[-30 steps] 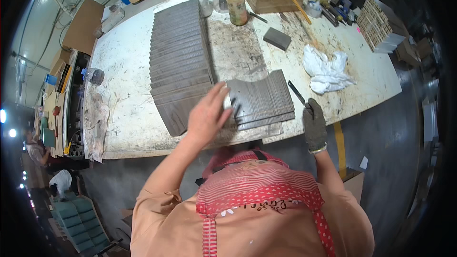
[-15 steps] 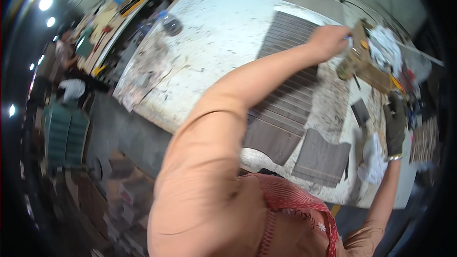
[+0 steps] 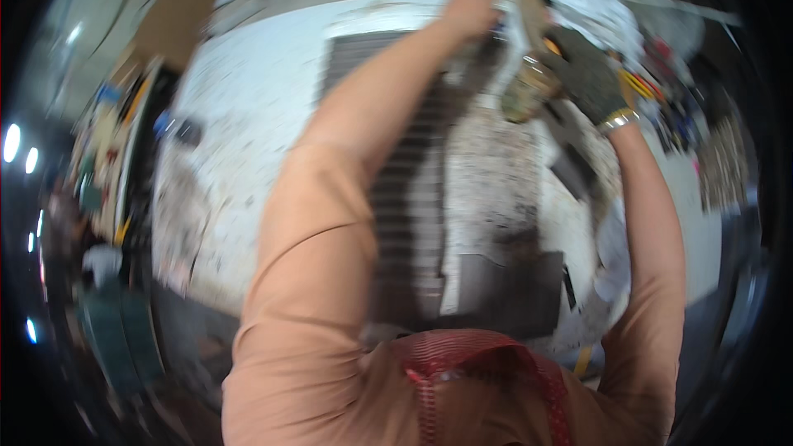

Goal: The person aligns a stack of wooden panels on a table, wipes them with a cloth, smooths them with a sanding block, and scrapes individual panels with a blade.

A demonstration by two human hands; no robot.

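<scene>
Left hand [image 3: 475, 10] is bare and pretty blurry, fingers bent at or right beside something with a blue cap [image 3: 499, 30]. Can't tell how far it's closed or whether it's got a grip, and whatever's under that cap is just a smear. Right hand [image 3: 588, 74] is gloved, fingers partly spread by the orange cap [image 3: 552, 48] of a bottle [image 3: 526, 91]; gripping or only touching, I honestly can't tell. The bottle's just left of that hand, its markings too fuzzy to make out. Nearer the body than the left hand, the panel stack [image 3: 405, 165] runs under the left forearm [image 3: 355, 120], which hides a chunk of it. The loose panel [image 3: 508, 285] is well nearer the body than the right hand, edges soft. Below that hand there's a blurry dark block [image 3: 574, 173], plus a rag [image 3: 612, 239] partly covered by the right forearm [image 3: 648, 190].
</scene>
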